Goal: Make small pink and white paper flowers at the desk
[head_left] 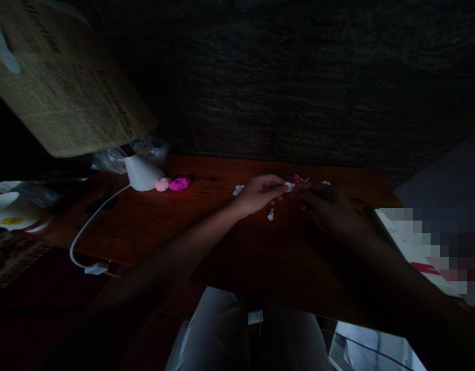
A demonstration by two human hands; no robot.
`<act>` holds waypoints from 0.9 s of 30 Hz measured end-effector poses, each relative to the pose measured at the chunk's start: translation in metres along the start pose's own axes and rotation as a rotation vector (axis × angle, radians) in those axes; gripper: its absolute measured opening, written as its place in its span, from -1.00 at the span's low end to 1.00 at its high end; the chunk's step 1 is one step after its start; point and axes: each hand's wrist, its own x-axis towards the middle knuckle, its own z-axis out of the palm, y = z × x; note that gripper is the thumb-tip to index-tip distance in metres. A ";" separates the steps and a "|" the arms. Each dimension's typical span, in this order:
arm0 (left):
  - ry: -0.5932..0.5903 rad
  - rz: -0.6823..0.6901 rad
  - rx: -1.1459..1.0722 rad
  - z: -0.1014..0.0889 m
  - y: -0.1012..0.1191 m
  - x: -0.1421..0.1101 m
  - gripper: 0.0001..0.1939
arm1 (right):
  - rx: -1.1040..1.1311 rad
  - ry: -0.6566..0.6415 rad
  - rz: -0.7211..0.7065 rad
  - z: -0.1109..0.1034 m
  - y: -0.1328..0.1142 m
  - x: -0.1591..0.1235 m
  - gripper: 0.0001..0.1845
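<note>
My left hand [262, 195] is closed in a pinch on a small white piece [289, 186], whose material I cannot make out. From the other side, my right hand [330, 206] closes its fingertips at the same piece; much of this hand is in shadow. Just behind the fingers lies a crinkled dark pink lump [298, 179]. Another white crumpled piece [238, 190] rests left of my left hand, and a small white bit [271, 214] lies on the wood below it. Beyond my right hand a further white bit [326, 183] shows.
A lamp with a newsprint shade [78, 87] and white base [142, 172] stands at left, beside a pale pink lump [162, 184] and a bright pink lump [180, 184]. Its white cord [79, 234] hangs over the table's [237, 257] edge. A white cup [9, 210] sits far left; a stone wall rises behind.
</note>
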 end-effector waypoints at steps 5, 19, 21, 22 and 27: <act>0.005 -0.001 0.014 0.000 0.001 -0.001 -0.78 | -0.018 -0.008 -0.003 0.001 -0.003 -0.001 -0.58; -0.094 0.082 0.098 0.000 0.002 -0.003 -0.77 | -0.031 -0.011 -0.012 0.003 -0.005 -0.002 -0.54; -0.102 0.102 0.098 0.001 0.002 -0.003 -0.77 | -0.057 -0.003 -0.024 0.003 -0.006 -0.002 -0.52; -0.100 0.099 0.094 0.001 0.001 -0.003 -0.77 | -0.069 -0.002 -0.027 0.003 -0.006 -0.002 -0.51; -0.070 0.046 0.088 0.002 -0.002 -0.001 -0.74 | -0.102 0.026 -0.050 0.003 -0.008 -0.003 -0.49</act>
